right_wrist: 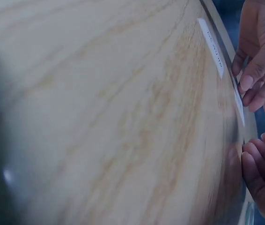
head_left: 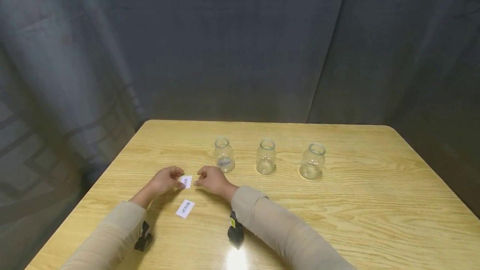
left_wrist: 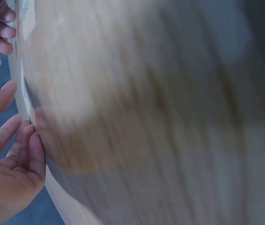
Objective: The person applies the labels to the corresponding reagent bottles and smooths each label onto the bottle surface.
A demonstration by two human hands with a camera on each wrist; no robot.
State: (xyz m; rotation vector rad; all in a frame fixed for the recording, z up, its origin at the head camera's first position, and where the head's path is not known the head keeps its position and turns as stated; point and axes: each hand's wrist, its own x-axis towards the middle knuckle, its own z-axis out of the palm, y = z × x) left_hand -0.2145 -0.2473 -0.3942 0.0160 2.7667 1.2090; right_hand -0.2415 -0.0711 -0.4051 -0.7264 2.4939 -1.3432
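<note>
In the head view, my left hand grips the left edge of a small white paper label with printed text, its thumb overlapping that edge. Just across from it is my right hand, thumb and fingers bent and apart with nothing between them, close to the label's right side. Nearer me, a second printed label lies on the table. Behind my right hand stands a glass jar with a label low on its front. The right wrist view shows the left thumb at the label's end.
Two more open glass jars stand to the right on the wooden table: a middle jar and a right-hand jar. A dark grey curtain hangs behind. Black wrist devices sit under both sleeves, one near the right cuff.
</note>
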